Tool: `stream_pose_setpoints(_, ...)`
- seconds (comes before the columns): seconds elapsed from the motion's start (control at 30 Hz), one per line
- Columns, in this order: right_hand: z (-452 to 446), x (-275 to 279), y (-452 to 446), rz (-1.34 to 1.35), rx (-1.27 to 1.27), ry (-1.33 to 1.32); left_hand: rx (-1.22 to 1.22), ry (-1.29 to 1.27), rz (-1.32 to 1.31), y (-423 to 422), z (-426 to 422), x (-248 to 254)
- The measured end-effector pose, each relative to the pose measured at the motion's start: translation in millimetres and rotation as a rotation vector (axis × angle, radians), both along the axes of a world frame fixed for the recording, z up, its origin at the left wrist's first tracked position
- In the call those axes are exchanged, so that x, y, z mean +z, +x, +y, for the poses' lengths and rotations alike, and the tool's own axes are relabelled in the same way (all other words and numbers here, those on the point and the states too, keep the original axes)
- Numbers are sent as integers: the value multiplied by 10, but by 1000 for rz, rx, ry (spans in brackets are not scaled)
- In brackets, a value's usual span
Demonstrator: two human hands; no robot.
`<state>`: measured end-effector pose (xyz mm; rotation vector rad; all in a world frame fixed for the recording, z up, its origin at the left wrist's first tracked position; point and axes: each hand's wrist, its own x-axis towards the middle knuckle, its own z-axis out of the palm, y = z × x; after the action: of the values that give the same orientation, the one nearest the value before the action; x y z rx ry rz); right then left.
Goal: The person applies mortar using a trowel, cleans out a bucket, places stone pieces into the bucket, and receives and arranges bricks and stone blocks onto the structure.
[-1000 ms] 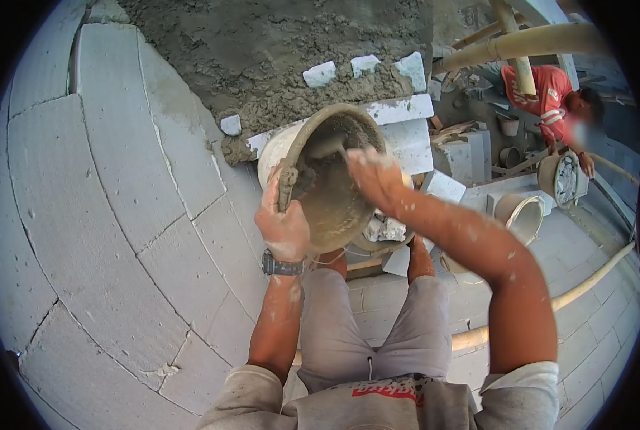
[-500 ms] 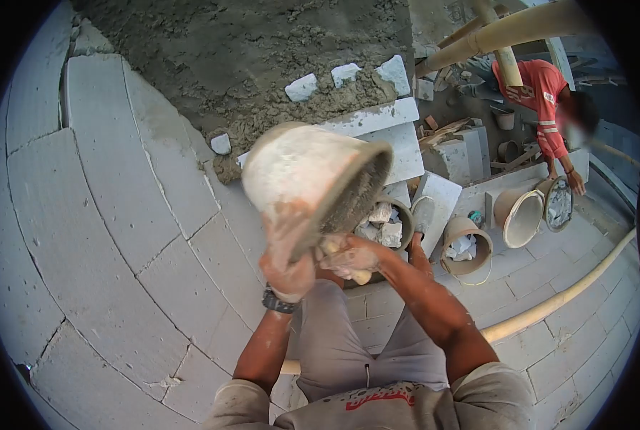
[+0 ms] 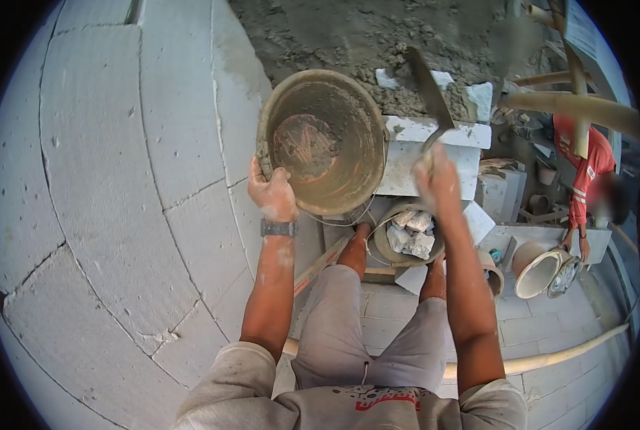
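A mortar-smeared bucket [image 3: 361,154] has its mouth turned toward me, with a thin layer of wet residue inside. My left hand [image 3: 273,195] grips its near-left rim, thumb over the edge. To the right of it, my right hand [image 3: 437,178] is closed around the handle of a trowel [image 3: 430,89], whose blade points up and away. The right hand is slightly blurred. Beyond the blade lies spread wet mortar [image 3: 313,32] with white block pieces [image 3: 480,99] along its edge. Below the trowel, a second bucket [image 3: 383,247] holds broken white chunks [image 3: 412,233].
Large grey blocks [image 3: 98,136] form a wall on my left. A bamboo pole [image 3: 535,362] crosses at lower right. Another person in a red shirt [image 3: 585,154] bends over more buckets [image 3: 538,271] at right. Bamboo scaffolding [image 3: 578,111] stands upper right.
The bucket has swung from tilted sideways to mouth facing me. My right hand has left the bucket and moved right, raising the trowel. My left hand stays on the bucket.
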<state>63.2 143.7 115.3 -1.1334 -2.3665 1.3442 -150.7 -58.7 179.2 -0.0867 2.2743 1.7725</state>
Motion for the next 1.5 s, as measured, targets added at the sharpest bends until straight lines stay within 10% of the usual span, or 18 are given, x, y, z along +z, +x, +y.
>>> stream_pose_setpoints(0.1, 126, 81, -90, -169, -91, 65, -16, -70, 48, -30, -62, 11)
stream_pose_setpoints(0.3, -392, 195, -212, -519, 498, 6, -238, -283, 222, 100, 8, 85)
stream_pose_setpoints(0.6, -1004, -105, -349, -90, 409, -393, -735, -265, 608, 521, 391, 278)
stream_pose_setpoints(0.7, -1267, -269, -340, -81, 430, -1108, -637, -231, 447, 593, 160, 51)
stream_pose_setpoints(0.8, -1323, -561, -135, 473, 191, -2173, -465, -286, 302, 707, 221, 23)
stream_pose_setpoints(0.83, -898, 108, 68, 349, 315, -1702, -384, -240, 247, 689, 249, -7)
stream_pose_setpoints(1.0, -588, 691, 310, 515, 160, -1300, 24, -336, 44, 239, 105, 37)
stream_pose_setpoints(1.33, 18, -267, 485, -104, -421, -191, -59, -432, -71, 443, -311, 4)
stream_pose_setpoints(1.5, -593, -742, 2008, -198, -575, -762, -270, -337, -204, 1331, 153, 35)
